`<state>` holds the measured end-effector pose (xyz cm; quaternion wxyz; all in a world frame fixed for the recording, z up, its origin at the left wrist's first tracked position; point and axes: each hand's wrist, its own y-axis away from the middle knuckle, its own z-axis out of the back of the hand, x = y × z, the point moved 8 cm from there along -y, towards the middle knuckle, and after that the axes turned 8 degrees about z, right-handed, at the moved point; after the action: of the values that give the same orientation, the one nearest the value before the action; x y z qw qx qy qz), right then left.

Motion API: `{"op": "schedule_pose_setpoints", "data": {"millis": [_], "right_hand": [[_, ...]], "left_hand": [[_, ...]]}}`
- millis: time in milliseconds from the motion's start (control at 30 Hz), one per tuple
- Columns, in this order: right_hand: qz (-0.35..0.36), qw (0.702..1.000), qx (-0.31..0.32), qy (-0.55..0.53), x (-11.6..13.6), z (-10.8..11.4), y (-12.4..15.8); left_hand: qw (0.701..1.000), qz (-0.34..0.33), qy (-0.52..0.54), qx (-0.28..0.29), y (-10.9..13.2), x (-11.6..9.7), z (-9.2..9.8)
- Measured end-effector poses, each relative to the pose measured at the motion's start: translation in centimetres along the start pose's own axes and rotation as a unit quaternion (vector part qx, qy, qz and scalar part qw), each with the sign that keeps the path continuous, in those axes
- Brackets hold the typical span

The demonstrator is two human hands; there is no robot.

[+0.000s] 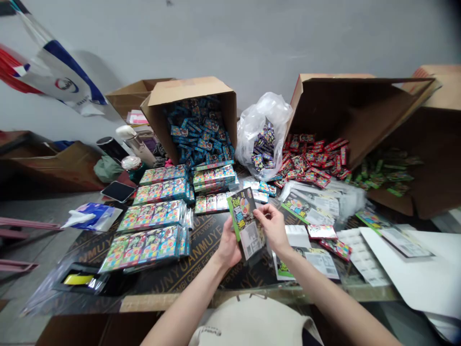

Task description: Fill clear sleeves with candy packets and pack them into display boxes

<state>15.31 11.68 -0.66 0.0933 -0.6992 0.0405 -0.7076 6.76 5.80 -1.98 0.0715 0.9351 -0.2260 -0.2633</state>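
In front of me, a printed plastic pouch (246, 218) with a green edge and colourful lettering is held up over the table, tilted. My left hand (229, 244) grips its lower left side. My right hand (272, 226) pinches its right edge between thumb and fingers. Whether anything is inside the pouch, I cannot tell. Just right of my hands, more flat pouches (308, 262) lie on the table beside a small red candy box (336, 249) and a white-faced one (321, 231). Rows of filled packs (144, 247) are stacked to the left.
Open cartons hold blue boxes (203, 129), red boxes (317, 156) and green boxes (389, 173). A clear bag (264, 134) contains purple ones. A phone (118, 191), tissue pack (94, 215) and bottles (135, 146) stand left; white sheets (414, 274) and a sticker sheet (365, 257) lie right.
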Motion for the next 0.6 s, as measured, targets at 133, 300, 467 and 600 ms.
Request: {"op": "schedule_pose_setpoints", "data": {"millis": [133, 300, 467, 600], "right_hand": [[0.036, 0.995, -0.029, 0.089, -1.0, -0.1, 1.2], [0.208, 0.955, -0.057, 0.203, 3.3, 0.4, 1.8], [0.25, 0.937, 0.097, 0.223, 5.3, -0.9, 0.0], [0.229, 0.933, 0.22, 0.168, 5.2, -1.9, -1.3]], "left_hand": [[0.998, -0.012, 0.045, -0.035, 1.2, 0.5, 1.2], [0.998, 0.036, 0.021, -0.055, 2.1, 1.2, 2.5], [0.989, 0.054, -0.119, -0.071, 2.6, 1.4, 4.0], [0.983, 0.024, -0.159, -0.087, 2.6, 0.9, 4.2]]}}
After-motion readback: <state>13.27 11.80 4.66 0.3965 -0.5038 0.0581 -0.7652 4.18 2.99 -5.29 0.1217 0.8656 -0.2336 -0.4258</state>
